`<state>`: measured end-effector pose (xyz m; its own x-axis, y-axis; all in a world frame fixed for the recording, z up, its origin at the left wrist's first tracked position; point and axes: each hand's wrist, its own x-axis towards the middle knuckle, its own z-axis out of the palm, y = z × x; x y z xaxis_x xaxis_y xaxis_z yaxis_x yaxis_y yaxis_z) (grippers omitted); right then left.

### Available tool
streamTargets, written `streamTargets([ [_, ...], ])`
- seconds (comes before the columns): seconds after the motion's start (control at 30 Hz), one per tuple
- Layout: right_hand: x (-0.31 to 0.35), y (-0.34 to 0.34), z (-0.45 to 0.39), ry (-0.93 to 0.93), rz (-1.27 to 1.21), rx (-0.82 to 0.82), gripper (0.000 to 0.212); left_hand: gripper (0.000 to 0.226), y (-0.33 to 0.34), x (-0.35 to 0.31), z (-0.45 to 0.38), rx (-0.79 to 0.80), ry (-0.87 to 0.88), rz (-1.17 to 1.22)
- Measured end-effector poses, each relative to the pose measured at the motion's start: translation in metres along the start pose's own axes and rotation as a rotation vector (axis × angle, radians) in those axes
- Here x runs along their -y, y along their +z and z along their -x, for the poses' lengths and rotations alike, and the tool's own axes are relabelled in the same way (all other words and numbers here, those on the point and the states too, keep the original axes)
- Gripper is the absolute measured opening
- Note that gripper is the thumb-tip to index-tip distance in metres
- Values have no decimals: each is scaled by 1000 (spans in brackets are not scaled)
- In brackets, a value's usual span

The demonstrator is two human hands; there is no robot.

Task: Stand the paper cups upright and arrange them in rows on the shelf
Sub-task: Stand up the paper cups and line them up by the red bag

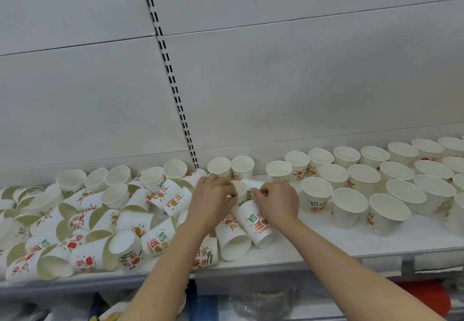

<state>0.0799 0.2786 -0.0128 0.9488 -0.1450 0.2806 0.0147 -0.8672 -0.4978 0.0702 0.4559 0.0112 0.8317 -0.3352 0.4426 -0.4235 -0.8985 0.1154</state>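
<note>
Slotted upright (173,79) on grey back panel (301,74); red item (426,295) below.

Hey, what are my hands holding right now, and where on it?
Both hands, left hand and right hand, pinch one paper cup at its rim, on opposite sides.

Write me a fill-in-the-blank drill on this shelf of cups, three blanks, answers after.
1. The cups in rows stand at the person's ____ side.
2. The cups in the heap mostly lie on their ____.
3. Both hands, left and right, meet at a cup in the ____ of the shelf.

Answers: right; sides; middle
</note>
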Motion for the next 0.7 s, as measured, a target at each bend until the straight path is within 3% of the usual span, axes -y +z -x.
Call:
streamTargets([
  [0.13, 11, 9, 1, 160, -131, 3, 29, 7, 0, 16, 4, -85, 13, 88],
  [0.23, 16, 0, 3, 186, -198, -83, 30, 10, -3, 18, 6, -141, -14, 226],
  [0.33, 17, -21, 6, 79, -153, -204, 30, 10, -5, 12, 5, -161, 18, 290],
  [0.53, -22, -64, 26, -257, -5, -558, 6, 6, -12, -2, 3, -164, -63, 331],
  [0.7, -63, -80, 49, -412, 103, -615, 13, 7, -1, -39, -17, -24, -56, 319],
])
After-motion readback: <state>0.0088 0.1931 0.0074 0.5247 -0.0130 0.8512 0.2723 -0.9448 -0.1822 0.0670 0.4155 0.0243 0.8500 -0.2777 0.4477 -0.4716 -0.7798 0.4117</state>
